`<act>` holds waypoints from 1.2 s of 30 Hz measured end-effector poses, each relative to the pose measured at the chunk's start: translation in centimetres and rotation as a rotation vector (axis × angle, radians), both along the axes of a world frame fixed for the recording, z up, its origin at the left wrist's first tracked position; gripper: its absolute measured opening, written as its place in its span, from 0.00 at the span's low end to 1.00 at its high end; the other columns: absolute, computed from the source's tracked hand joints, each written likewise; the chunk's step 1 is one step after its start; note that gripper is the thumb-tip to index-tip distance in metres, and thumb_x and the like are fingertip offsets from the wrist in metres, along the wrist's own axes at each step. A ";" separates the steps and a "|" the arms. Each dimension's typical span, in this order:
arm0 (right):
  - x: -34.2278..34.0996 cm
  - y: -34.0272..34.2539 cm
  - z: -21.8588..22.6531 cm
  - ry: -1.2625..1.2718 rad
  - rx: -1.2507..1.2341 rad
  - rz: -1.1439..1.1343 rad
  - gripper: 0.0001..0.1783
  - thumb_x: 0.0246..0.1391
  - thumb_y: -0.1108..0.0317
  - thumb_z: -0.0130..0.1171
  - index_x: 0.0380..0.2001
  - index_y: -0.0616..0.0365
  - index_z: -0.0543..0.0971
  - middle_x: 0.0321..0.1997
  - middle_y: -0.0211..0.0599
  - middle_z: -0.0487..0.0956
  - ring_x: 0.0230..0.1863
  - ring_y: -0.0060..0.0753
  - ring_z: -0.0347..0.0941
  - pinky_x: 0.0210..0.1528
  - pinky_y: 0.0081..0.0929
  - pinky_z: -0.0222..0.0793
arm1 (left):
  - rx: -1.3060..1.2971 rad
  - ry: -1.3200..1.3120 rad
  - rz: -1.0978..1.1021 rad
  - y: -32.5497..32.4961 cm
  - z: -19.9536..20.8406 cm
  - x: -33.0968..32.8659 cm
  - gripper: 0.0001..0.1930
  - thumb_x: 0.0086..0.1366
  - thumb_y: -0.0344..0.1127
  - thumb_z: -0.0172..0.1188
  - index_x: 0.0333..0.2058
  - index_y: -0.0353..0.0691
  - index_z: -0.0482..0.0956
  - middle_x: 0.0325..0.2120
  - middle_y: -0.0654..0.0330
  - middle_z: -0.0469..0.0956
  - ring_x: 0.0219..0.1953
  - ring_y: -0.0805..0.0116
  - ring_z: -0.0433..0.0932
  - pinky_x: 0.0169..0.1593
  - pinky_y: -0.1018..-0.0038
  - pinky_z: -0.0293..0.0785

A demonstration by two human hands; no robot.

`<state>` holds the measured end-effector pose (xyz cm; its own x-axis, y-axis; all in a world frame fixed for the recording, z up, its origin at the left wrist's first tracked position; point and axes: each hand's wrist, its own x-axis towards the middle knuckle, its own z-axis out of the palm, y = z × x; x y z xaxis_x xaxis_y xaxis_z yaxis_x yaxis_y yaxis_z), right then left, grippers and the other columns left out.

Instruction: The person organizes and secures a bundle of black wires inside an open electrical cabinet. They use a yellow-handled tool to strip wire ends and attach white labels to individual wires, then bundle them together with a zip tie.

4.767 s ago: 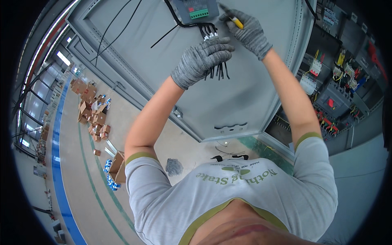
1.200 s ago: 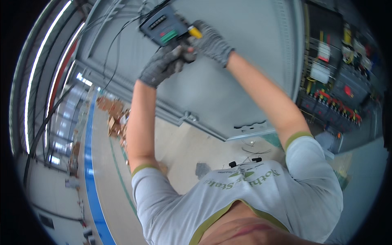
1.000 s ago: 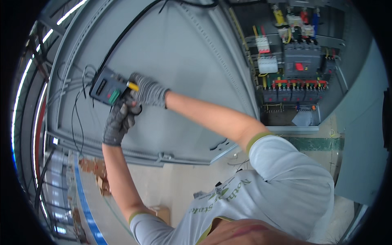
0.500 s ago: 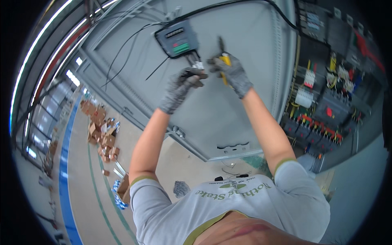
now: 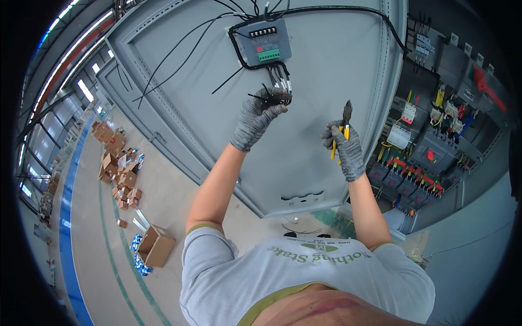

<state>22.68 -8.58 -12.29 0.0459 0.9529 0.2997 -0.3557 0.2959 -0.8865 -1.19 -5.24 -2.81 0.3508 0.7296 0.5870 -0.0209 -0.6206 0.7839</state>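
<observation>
My gloved left hand is closed on a bunch of black wires, whose loose ends stick out around the fingers. White sleeves show on the wires where they hang from a small grey device with a green terminal strip. That device sits on the inner face of a grey cabinet door. Lower and to the right, my gloved right hand grips yellow-handled pliers, dark jaws pointing up, apart from the wires and in front of the door.
An open electrical cabinet with breakers and coloured wires stands at the right. A thick black cable runs along the door's top toward it. Loose black wires hang at the upper left. Cardboard boxes lie on the floor at the left.
My right hand has moved right and down with the pliers, away from the wires. My left hand still holds the wires near the device. The view has shifted slightly.
</observation>
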 end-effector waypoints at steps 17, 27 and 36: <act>-4.5 -4.6 -6.5 -0.085 -0.188 0.021 0.10 0.59 0.64 0.55 0.38 0.61 0.74 0.27 0.36 0.78 0.23 0.20 0.72 0.26 0.18 0.68 | 0.337 -0.026 0.204 0.4 -2.9 -2.7 0.31 0.47 0.23 0.69 0.52 0.39 0.71 0.47 0.64 0.76 0.33 0.77 0.73 0.39 0.80 0.73; -8.1 5.5 10.2 -0.238 0.066 -0.159 0.17 0.56 0.56 0.59 0.34 0.61 0.78 0.26 0.32 0.79 0.23 0.19 0.72 0.24 0.19 0.67 | -0.011 -0.161 -0.059 -1.1 -1.0 -0.9 0.16 0.61 0.26 0.60 0.49 0.37 0.75 0.40 0.63 0.78 0.34 0.77 0.72 0.40 0.79 0.70; -10.2 9.5 10.8 0.051 0.101 -0.111 0.09 0.52 0.65 0.63 0.27 0.59 0.76 0.21 0.27 0.75 0.20 0.17 0.67 0.23 0.20 0.63 | 0.465 0.021 0.158 -0.6 -1.7 1.1 0.11 0.59 0.19 0.56 0.40 0.38 0.76 0.35 0.59 0.79 0.36 0.70 0.77 0.40 0.76 0.74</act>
